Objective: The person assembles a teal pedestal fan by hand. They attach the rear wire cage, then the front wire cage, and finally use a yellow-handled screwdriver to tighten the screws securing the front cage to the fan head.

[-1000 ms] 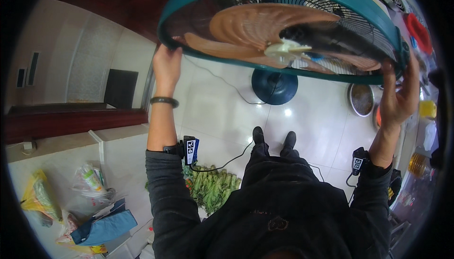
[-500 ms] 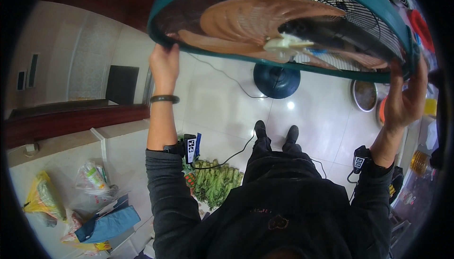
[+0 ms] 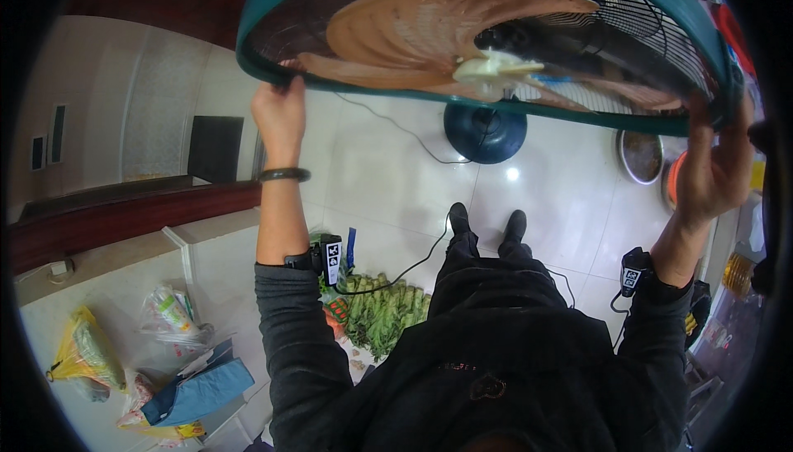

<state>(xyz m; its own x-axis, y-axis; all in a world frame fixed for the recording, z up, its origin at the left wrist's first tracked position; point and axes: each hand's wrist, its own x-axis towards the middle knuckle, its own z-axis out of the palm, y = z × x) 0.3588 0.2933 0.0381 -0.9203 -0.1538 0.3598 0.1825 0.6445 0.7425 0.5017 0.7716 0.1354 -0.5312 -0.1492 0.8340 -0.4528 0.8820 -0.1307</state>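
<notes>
Head view: farthest left, and well below the left hand, a yellow plastic bag (image 3: 83,345) lies beside a clear plastic bag (image 3: 169,312), with a folded blue cloth (image 3: 202,394) just nearer the person. A dark red ledge (image 3: 149,217) runs to the left of the left forearm. The left hand (image 3: 279,118) is closed around the lower left edge of a pedestal fan, its thumb outside the teal rim (image 3: 347,90) and its fingers showing on the inner side. A dark bangle (image 3: 285,175) circles that wrist. Below the left hand, right of the forearm, leafy green vegetables (image 3: 380,312) lie on the floor in a bunch.

Between and above the hands is the pedestal fan (image 3: 487,62) itself, its head tilted with the orange-brown blades (image 3: 413,27) and pale hub facing the person. Lower, between the hands, its round dark blue base (image 3: 486,134) stands on the tiles, past the person's black shoes (image 3: 459,219). Just left of the right hand is a metal basin (image 3: 641,157), and nearer still an orange tub (image 3: 676,181). The right hand (image 3: 714,171) curls its fingers over the rim's right end; the fingertips are too dark to make out.
</notes>
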